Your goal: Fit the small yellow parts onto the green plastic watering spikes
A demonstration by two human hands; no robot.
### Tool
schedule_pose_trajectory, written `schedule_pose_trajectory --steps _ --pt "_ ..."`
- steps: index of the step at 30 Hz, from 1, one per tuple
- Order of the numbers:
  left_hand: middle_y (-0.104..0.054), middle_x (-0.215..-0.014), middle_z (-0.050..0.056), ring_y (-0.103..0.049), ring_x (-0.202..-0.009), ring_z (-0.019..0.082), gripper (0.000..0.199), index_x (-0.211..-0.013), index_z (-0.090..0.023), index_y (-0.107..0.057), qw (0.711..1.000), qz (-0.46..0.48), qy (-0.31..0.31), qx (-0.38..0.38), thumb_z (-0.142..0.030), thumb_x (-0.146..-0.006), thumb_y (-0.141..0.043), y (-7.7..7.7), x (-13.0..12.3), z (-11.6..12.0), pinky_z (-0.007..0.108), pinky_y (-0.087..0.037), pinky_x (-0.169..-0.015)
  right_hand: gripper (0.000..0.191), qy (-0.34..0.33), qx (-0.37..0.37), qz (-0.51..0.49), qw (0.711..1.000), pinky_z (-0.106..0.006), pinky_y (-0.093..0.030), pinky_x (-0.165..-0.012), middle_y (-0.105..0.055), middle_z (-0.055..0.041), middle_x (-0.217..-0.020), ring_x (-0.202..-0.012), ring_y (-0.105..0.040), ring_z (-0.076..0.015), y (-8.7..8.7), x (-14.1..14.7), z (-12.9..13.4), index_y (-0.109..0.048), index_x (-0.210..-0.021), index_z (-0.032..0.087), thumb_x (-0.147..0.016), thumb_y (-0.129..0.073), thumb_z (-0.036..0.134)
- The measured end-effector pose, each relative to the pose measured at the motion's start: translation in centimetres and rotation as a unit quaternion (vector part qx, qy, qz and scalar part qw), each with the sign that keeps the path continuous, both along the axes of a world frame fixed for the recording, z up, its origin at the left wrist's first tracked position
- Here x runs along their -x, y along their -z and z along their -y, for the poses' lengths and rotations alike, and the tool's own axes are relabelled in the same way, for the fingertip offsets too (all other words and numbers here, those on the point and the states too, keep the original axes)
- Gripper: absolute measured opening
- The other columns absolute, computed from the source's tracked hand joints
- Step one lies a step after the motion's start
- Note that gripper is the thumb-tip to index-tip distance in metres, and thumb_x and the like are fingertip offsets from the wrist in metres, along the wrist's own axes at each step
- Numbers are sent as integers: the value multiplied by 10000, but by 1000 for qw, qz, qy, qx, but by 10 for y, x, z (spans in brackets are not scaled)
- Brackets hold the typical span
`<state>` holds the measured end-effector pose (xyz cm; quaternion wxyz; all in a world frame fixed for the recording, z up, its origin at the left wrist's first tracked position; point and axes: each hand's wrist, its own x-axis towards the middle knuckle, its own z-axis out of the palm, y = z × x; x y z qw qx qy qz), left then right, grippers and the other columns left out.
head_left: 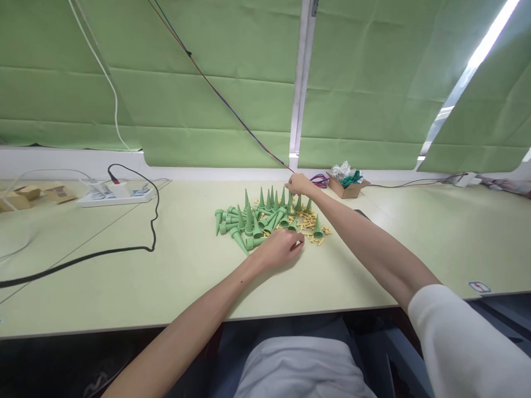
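A cluster of hollow green plastic spikes (249,222) covers the middle of the table, several standing point up and others lying on their sides. Among them, mostly to the right, are scattered small yellow plastic pieces (307,222). My right hand (300,184) reaches over the far side of the cluster, its fingers pinched at the tip of an upright green spike (290,205). At the near edge, my left hand (282,246) rests close to the tabletop with curled fingers. Whatever it may hold is hidden.
The pale table (182,287) runs along a wall with green blinds (215,110). A small cardboard box (347,189) with plastic wrap stands at the back right. On the left are a white power strip (116,198), a black cable (103,252) and brown boxes (58,192).
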<state>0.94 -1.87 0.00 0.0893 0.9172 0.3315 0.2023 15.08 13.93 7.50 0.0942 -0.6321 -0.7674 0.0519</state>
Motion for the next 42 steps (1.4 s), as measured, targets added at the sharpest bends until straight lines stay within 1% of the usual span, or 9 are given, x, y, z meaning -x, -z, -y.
schedule_pose_trajectory --steps 9,13,18,22,26,30,33,36,42 --pt "-573 -638 23 -468 -566 140 245 -733 -181 -602 1000 5 8 -12 -210 -901 -426 3 1 -2 278 -295 -570 486 19 10 -46 999 -302 -525 -691 -731 -181 -880 -595 -690 -187 -1 -1 6 -649 -1080 46 -999 -388 448" --pt "-579 -641 25 -475 -568 143 247 -732 -182 -602 1000 3 9 -11 -212 -900 -424 3 1 -3 276 -296 -572 537 7 14 -47 999 -302 -527 -681 -726 -175 -893 -603 -702 -194 2 -3 5 -661 -1040 65 -988 -388 524" --pt "-601 -659 32 -495 -584 146 252 -754 -181 -620 1000 0 4 -5 -217 -906 -422 2 1 -1 270 -300 -581 489 10 12 -40 999 -309 -527 -713 -726 -176 -912 -633 -712 -200 3 -3 8 -662 -1047 71 -998 -391 475" --pt "-607 -660 30 -495 -581 144 252 -761 -180 -625 1000 -4 1 -7 -220 -908 -424 2 1 -2 271 -296 -579 520 21 3 -25 999 -327 -524 -739 -726 -182 -923 -651 -712 -215 1 -1 11 -657 -1062 75 -979 -417 529" --pt "-597 -650 25 -483 -573 142 257 -752 -181 -620 1000 -2 3 -9 -219 -909 -420 2 1 -2 272 -293 -577 523 -1 -4 -12 1000 -316 -522 -717 -728 -165 -849 -636 -702 -211 0 -2 14 -676 -994 83 -985 -399 527" --pt "-598 -652 29 -487 -575 143 254 -753 -179 -624 1000 0 5 -6 -218 -905 -424 1 1 -2 274 -297 -583 409 -11 -21 30 999 -307 -522 -750 -723 -161 -805 -751 -714 -231 3 -3 14 -682 -1009 89 -998 -419 402" --pt "-601 -653 32 -490 -577 145 253 -754 -180 -624 1000 0 5 -4 -221 -905 -425 1 1 -2 275 -293 -579 312 -1 -54 46 997 -331 -516 -827 -711 -206 -975 -967 -695 -280 7 -3 11 -657 -1112 91 -967 -486 308" --pt "-603 -657 33 -493 -579 146 255 -755 -181 -627 1000 -2 0 0 -223 -905 -424 1 1 -2 275 -289 -571 306 4 -72 54 996 -371 -506 -880 -666 -240 -1119 -1122 -631 -331 11 -2 8 -637 -1172 98 -941 -511 254" --pt "-595 -651 31 -487 -570 144 258 -747 -183 -626 1000 -3 -4 5 -232 -902 -426 1 2 -2 273 -293 -566 318 -4 -80 57 995 -390 -507 -883 -659 -239 -1126 -1125 -621 -343 12 0 8 -647 -1172 106 -938 -508 270"
